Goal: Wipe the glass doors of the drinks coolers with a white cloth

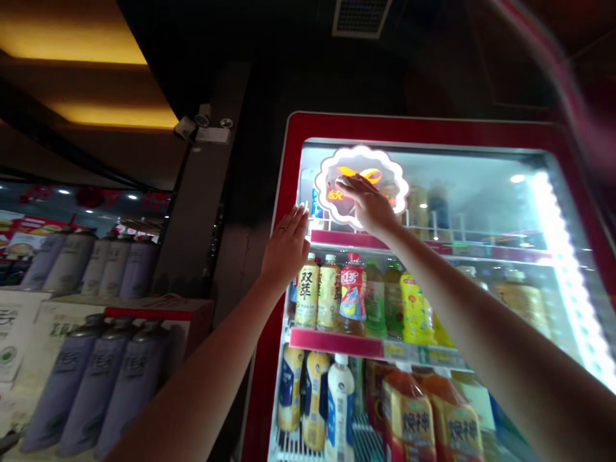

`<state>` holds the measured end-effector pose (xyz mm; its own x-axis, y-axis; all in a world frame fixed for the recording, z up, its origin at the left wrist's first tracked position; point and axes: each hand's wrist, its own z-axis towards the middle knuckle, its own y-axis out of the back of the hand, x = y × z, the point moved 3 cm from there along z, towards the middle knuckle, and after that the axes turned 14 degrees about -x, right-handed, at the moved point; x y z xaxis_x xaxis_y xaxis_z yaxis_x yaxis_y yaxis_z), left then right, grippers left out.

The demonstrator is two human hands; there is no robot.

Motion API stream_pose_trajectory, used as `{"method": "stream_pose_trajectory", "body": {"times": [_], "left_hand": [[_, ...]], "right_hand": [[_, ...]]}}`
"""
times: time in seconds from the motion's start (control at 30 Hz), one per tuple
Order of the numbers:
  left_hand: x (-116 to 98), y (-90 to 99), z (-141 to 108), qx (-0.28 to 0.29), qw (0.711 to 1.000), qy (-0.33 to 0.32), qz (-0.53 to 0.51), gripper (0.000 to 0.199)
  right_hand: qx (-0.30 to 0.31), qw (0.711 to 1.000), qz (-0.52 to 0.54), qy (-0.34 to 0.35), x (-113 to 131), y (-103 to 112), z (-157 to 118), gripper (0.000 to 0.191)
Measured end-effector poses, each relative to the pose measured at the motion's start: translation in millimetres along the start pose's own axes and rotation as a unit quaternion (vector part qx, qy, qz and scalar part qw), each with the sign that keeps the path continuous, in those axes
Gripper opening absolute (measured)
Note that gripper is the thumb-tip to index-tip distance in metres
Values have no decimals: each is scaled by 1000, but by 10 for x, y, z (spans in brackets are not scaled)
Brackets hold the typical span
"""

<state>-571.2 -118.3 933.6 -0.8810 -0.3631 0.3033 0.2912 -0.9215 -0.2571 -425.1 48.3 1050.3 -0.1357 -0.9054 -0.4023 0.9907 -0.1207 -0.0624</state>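
Note:
In the head view my left hand (287, 242) lies flat against the left edge of the glass door of a drinks fridge (297, 123). Its fingers are stretched up, with a ring on one of them. My right hand (371, 204) presses on the glass over a lit, scalloped sign (323, 204) with an orange emblem. A small whitish patch shows at its fingertips, too small to name. Behind the glass, bottles stand on shelves, among them a red-capped bottle (353, 292) and a yellow bottle (416, 308). My right forearm hides part of the shelves.
To the left, several purple bottles (99, 378) stand in and on display boxes (190, 309). A dark pillar (226, 167) with a fitted lamp (203, 115) rises beside the fridge. An air vent (362, 16) sits in the ceiling. A blurred red strip crosses the upper right.

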Motion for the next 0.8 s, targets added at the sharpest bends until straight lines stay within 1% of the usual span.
{"method": "stream_pose_trajectory", "body": {"times": [0.1, 0.17, 0.23, 0.3, 0.37, 0.43, 0.5, 0.57, 0.63, 0.67, 0.73, 0.8], "left_hand": [[21, -1, 1, 1, 1000, 2, 2, 61], [22, 2, 0, 9, 1000, 6, -1, 62], [-13, 15, 3, 15, 1000, 19, -4, 64], [-115, 23, 25, 16, 999, 27, -11, 66], [-284, 0, 75, 19, 999, 21, -28, 69], [-486, -76, 149, 27, 998, 14, -50, 74], [-669, -198, 222, 32, 997, 25, -67, 79], [-813, -338, 266, 38, 995, 35, -80, 82], [-906, -454, 268, 46, 994, 42, -87, 82], [-935, -492, 257, 50, 994, 45, -87, 81], [-966, -526, 224, 54, 994, 46, -83, 78], [-977, -519, 195, 53, 995, 43, -75, 73]], "right_hand": [[5, 1000, 15, 8, 62, -50, -43, 76], [29, 999, 25, 21, 95, -3, -126, 73], [53, 998, 29, 29, 85, 101, -202, 69], [64, 997, 34, 22, 26, 203, -221, 65], [60, 998, 34, 0, -58, 240, -167, 62], [40, 998, 21, -34, -137, 196, -70, 61], [24, 998, 0, -58, -176, 109, 13, 60], [26, 998, -14, -57, -155, 43, 37, 61], [46, 998, -9, -43, -102, 55, -17, 62], [59, 998, -2, -33, -80, 95, -69, 62], [75, 997, 16, -18, -83, 223, -189, 63], [77, 997, 27, -14, -179, 361, -279, 63]]}}
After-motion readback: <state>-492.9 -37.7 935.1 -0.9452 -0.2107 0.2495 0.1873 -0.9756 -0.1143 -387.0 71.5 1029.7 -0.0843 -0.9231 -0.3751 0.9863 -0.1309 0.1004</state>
